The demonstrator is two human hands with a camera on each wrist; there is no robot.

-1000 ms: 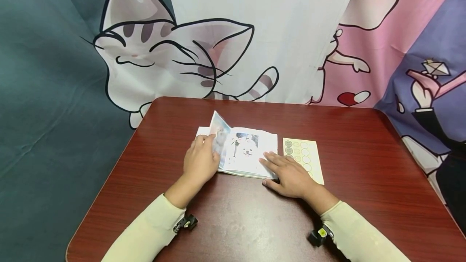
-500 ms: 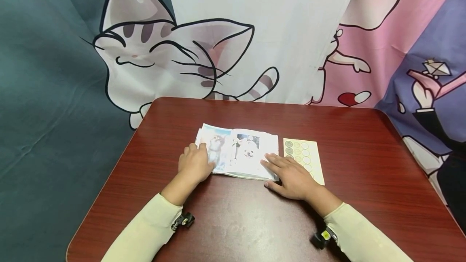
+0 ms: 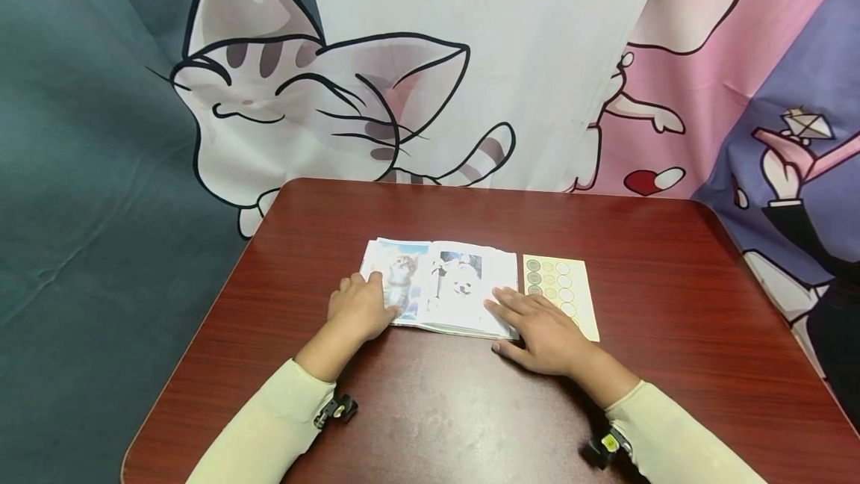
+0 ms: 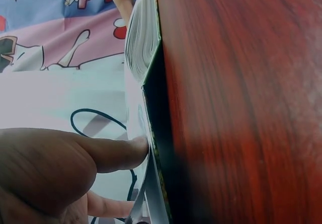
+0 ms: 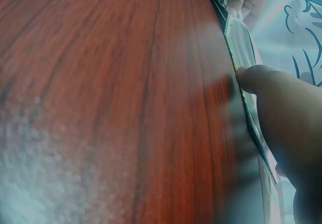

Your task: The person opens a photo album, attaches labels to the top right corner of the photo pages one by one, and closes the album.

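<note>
An open book [image 3: 430,305] with thick pages lies on the table; its left page has a kitten picture [image 3: 402,272] and its right page a white dog picture [image 3: 460,275]. My left hand [image 3: 354,311] rests on the left page near its outer edge. In the left wrist view, its straight thumb [image 4: 121,152] presses on the page and the stack of leaves [image 4: 143,35] rises beyond. With extended fingers, my right hand [image 3: 537,329] lies across the right page's lower outer corner. Its thumb [image 5: 255,78] is at the book's front edge in the right wrist view.
A pale yellow sheet [image 3: 579,291] with rows of printed circles lies right of the book, partly under my right hand in the head view. The reddish-brown table [image 3: 430,409] reaches back to a cartoon-printed curtain [image 3: 537,95].
The raised left page has come down flat to the left under my left hand, uncovering the kitten picture. The book and my right hand have shifted slightly right and nearer.
</note>
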